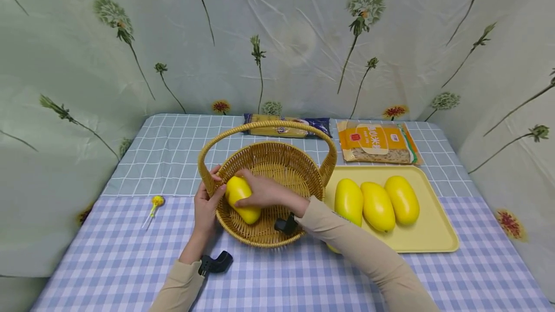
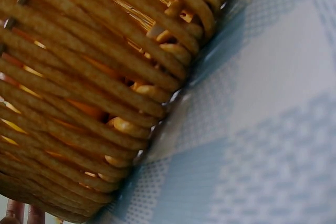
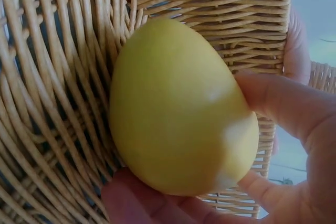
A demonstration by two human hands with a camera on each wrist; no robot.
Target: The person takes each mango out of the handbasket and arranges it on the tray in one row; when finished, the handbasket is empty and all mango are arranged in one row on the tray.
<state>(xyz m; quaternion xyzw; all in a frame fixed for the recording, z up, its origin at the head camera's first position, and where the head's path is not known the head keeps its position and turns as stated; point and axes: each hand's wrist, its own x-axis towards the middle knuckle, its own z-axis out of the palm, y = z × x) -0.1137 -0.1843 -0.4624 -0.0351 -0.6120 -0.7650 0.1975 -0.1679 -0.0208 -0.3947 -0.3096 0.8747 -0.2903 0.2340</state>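
Observation:
A round wicker basket [image 1: 289, 173] with a tall arched handle stands on the cloth. My left hand [image 1: 205, 208] grips its left side by the foot of the handle, thumb at the rim and fingers around the outside. Inside the basket, my right hand [image 1: 263, 191] holds a yellow mango [image 1: 244, 206] against the left wall, fingers and thumb on either side of it. Close up in the right wrist view, the mango [image 3: 178, 108] lies against the woven wall. The left wrist view is mostly filled by the basket's outer weave [image 2: 79, 77].
Right of the basket, a yellow tray [image 1: 427, 240] bears several mangoes [image 1: 377, 206], partly behind my right sleeve. At the back lie a blue-ended pasta pack [image 1: 277, 131] and an orange grain bag [image 1: 377, 142]. A small yellow lollipop-like item [image 1: 157, 201] lies left.

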